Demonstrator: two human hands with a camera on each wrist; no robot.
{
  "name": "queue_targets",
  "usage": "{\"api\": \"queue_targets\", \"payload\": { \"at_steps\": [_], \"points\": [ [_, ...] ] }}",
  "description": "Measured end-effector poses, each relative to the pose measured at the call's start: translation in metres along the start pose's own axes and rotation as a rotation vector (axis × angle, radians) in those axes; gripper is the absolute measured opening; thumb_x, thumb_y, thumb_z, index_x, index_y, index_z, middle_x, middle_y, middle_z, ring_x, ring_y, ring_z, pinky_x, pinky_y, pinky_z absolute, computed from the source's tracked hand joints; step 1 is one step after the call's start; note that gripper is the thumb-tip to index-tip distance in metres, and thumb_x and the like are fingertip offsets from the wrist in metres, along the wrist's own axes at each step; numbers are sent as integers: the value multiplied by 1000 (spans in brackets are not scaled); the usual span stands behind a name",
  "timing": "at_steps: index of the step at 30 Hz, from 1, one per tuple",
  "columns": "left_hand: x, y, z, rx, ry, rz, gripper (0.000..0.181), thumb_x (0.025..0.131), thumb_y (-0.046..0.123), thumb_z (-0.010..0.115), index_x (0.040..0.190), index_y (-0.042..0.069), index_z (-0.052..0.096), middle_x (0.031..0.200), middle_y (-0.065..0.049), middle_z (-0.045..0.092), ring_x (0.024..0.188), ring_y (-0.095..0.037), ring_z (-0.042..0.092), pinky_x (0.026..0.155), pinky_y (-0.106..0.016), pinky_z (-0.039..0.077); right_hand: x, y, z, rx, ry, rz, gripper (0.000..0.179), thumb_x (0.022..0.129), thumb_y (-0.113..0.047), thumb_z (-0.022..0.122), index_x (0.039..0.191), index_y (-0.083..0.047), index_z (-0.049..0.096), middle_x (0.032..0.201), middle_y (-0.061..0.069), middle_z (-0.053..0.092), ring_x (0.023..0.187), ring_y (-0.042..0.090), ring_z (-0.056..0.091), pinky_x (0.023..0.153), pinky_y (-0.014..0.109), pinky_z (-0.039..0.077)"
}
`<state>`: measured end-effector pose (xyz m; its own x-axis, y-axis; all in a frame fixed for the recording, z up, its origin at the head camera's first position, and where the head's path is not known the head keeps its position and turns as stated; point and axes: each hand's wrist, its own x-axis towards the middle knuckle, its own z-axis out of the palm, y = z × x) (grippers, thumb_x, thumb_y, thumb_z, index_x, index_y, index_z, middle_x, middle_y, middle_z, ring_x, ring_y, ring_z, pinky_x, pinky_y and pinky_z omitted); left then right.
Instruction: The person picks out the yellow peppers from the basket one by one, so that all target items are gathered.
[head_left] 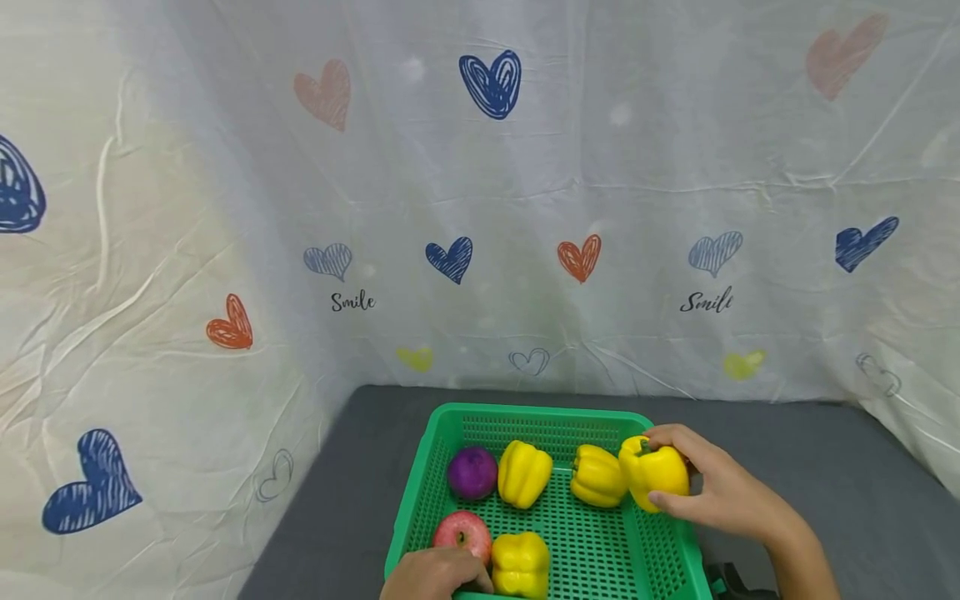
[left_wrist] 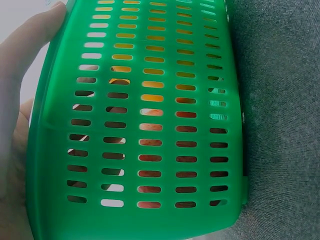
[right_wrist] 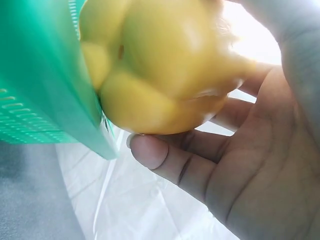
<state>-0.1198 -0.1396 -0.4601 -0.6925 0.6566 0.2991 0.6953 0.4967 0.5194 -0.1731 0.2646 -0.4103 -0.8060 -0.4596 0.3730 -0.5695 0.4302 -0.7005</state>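
Observation:
My right hand [head_left: 716, 487] grips a yellow bell pepper [head_left: 656, 477] at the right rim of the green basket [head_left: 525, 410]. In the right wrist view the same bell pepper [right_wrist: 155, 65] shows its lobed underside, with the fingers [right_wrist: 195, 175] curled round it. My left hand [head_left: 438, 573] holds the basket's near rim, its fingers bent over the edge. Close by that hand, inside the basket, lie a red apple [head_left: 463, 535] and a yellow bell pepper [head_left: 521, 565]. Through the slots of the basket wall [left_wrist: 135, 215], red and yellow show in the left wrist view.
Farther back in the basket are a purple round fruit [head_left: 472, 472] and two more yellow bell peppers, one in the middle [head_left: 524, 474] and one to the right [head_left: 597, 475]. A dark object [head_left: 735, 583] sits beside the basket on the grey tabletop [head_left: 330, 500]. Heart-printed cloth [head_left: 480, 192] hangs behind.

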Motion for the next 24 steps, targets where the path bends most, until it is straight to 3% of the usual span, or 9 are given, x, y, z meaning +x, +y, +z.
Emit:
{"api": "queue_targets", "payload": {
  "at_steps": [16,24],
  "points": [
    [1,-3,3,22,72,12,21,94,47,64,91,28,74,87,20,66,70,9,55,59,-9,45,-3,7,-10,-138,144,-14,61,81,0,82,131,-5,47,127,10,51,92,10,55,70,24,54],
    [-1,-2,4,1,59,-4,26,93,51,63,93,27,75,88,20,65,72,8,56,61,-12,47,-6,12,-13,-213,196,-11,62,78,1,84,128,-3,48,132,12,47,101,4,50,73,18,51]
  ]
}}
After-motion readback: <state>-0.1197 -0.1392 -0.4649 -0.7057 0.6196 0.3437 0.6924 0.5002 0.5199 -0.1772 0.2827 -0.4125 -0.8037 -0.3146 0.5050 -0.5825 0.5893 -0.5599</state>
